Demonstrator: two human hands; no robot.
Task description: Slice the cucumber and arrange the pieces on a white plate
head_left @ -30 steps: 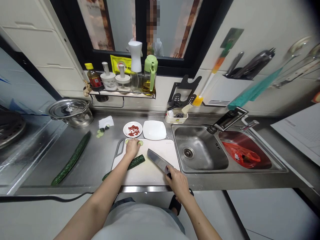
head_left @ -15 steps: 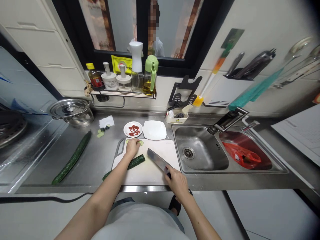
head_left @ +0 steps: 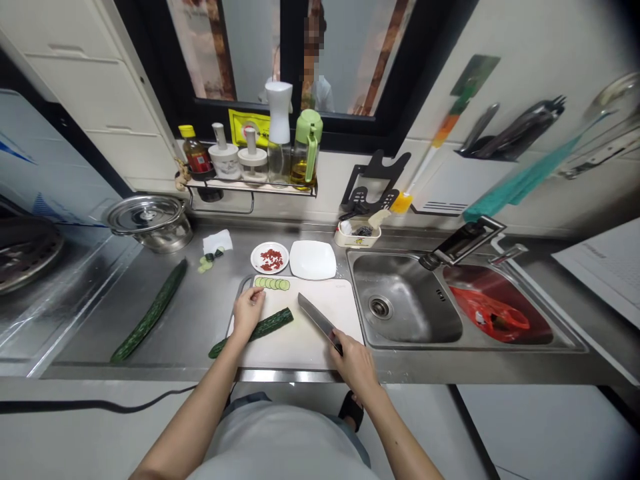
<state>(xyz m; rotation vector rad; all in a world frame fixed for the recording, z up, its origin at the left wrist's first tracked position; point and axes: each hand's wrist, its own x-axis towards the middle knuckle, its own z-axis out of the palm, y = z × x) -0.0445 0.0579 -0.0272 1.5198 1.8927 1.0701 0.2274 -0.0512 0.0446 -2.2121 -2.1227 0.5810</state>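
My right hand (head_left: 356, 363) grips the handle of a kitchen knife (head_left: 317, 316), its blade slanting up and left over the right half of the white cutting board (head_left: 315, 353). At the board's left side, my left hand (head_left: 248, 312) has loosely bent fingers and holds nothing. Just beyond its fingertips, several thin cucumber slices (head_left: 273, 284) lie overlapped in a row along the far edge. A cut cucumber (head_left: 273, 322) rests diagonally on the board, partly hidden behind my left wrist, its cut end toward the knife.
Behind the board stand a plate of small red pieces (head_left: 271, 259) and a white square plate (head_left: 313, 260). A whole cucumber (head_left: 150, 310) lies left, near cucumber scraps (head_left: 206, 263) and a lidded steel pot (head_left: 155, 223). To the right is a double sink (head_left: 407, 340) holding a red bag (head_left: 490, 313).
My left hand has drawn back from the cucumber slices toward the left and nearer me, uncovering the row. The knife stays in my right hand, almost unmoved. The view has shifted slightly.
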